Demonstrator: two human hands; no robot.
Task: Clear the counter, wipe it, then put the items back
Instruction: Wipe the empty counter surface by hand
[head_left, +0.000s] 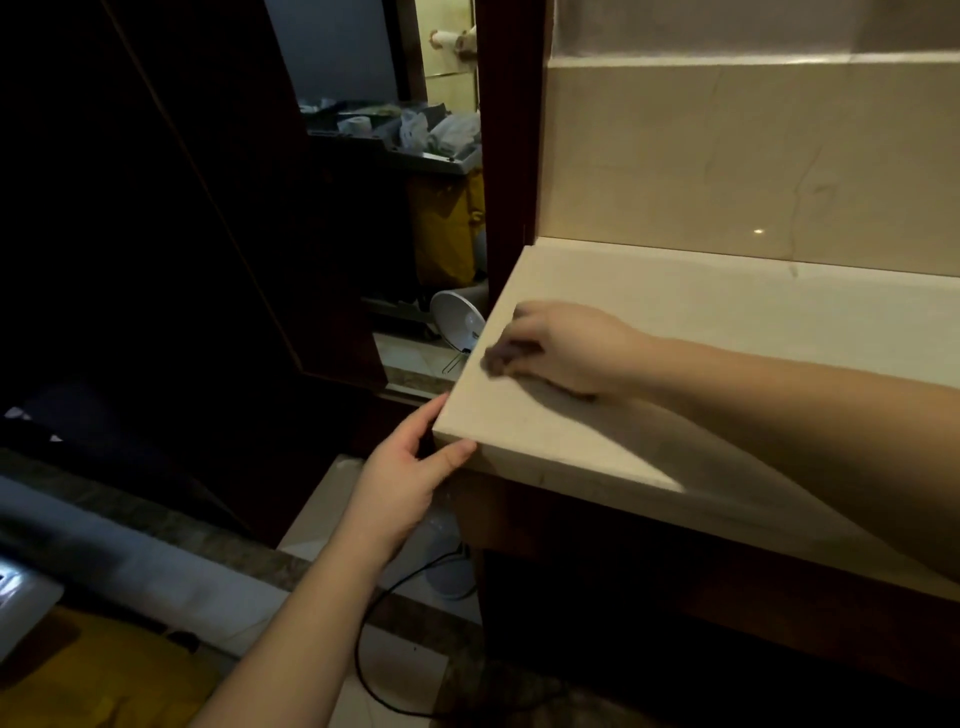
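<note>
Right hand (566, 347) presses blurred cloth (500, 358) on counter (727, 312).

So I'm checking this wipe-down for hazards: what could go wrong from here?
The right hand is wiping with a dark cloth at the counter edge; it could slip off. A black cable trails across the floor below, a possible trip hazard. The left hand braces the corner.

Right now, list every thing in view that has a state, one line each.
counter: bare, being wiped near its left edge.
cloth: small, dark, blurred, bunched under the fingers on the counter.
right hand: grips the cloth, on the counter top.
left hand: holds the counter's front corner.
door: open.
black cable: loose on the floor.
</note>
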